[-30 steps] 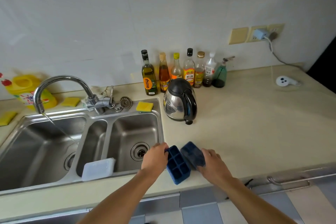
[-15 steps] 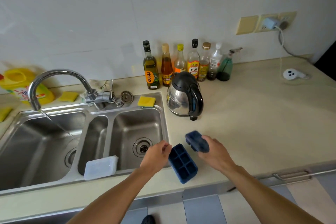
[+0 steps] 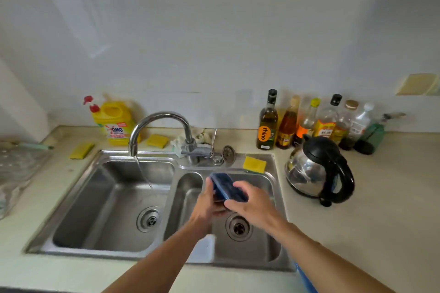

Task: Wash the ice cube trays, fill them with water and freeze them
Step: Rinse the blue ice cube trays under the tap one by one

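I see both hands over the right basin (image 3: 258, 248) of the steel sink (image 3: 107, 254), sharing 1 dark blue ice cube tray (image 3: 228, 187) that hangs in the air above the drain, tilted, with its far end raised toward the tap. The left hand (image 3: 207, 204) grips it from the left side, thumb along the tray's edge and fingers curled beneath. The right hand (image 3: 252, 200) closes its fingers over the near end from the right. The picture is too blurred for me to tell which face of the tray is turned up. The tap (image 3: 162, 119) is swung over the left basin (image 3: 104, 209), and a thin stream of water (image 3: 144, 173) runs into it, well apart from the tray. A white plastic piece (image 3: 204, 248) sits at the sink's front edge, under the left forearm. A sliver of a 2nd blue tray (image 3: 306, 278) shows on the worktop (image 3: 369, 221) at the bottom of the view. A kettle (image 3: 316, 169) stands just right of the sink, with a yellow sponge (image 3: 254, 164) on the rim behind the right basin.
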The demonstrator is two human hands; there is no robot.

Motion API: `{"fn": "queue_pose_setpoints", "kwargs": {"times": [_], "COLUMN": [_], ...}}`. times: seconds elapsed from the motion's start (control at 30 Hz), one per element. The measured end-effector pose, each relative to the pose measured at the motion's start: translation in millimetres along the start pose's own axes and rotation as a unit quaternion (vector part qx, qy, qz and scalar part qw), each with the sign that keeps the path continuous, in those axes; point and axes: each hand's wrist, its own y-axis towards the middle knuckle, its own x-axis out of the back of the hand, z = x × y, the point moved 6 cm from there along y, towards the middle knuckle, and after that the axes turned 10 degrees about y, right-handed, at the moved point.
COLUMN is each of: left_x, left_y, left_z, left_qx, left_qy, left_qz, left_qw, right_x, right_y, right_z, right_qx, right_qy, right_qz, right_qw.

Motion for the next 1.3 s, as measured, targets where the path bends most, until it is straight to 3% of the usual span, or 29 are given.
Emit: {"fn": "queue_pose_setpoints", "kwargs": {"times": [0.27,0.5,0.63,0.83,1.0,1.3], "left_x": [88,131,155,190,233,297], "left_y": [16,33,47,84,122,169], "left_z": [-9,-28,-27,-13,-10,-40], "left_qx": [0.000,-0.009,0.025,0.110,0.139,0.066], "left_qy": [-0.072,-0.038,-0.030,-0.072,-0.034,0.126], "left_qz": [-0.048,-0.095,-0.131,-0.130,-0.095,-0.025], "left_qw": [0.996,0.995,0.991,0.983,0.985,0.989], "right_x": [-86,-119,-141,-181,-223,-279], "right_y": [49,88,106,140,169,211], "right_z": [40,56,65,66,71,85], "right_qx": [-0.003,0.016,-0.001,-0.038,-0.082,-0.127], "right_qy": [0.075,0.043,0.034,0.010,0.026,0.083], "right_qz": [0.059,0.125,0.157,0.150,0.109,0.057], "right_qw": [0.995,0.991,0.987,0.988,0.990,0.987]}}
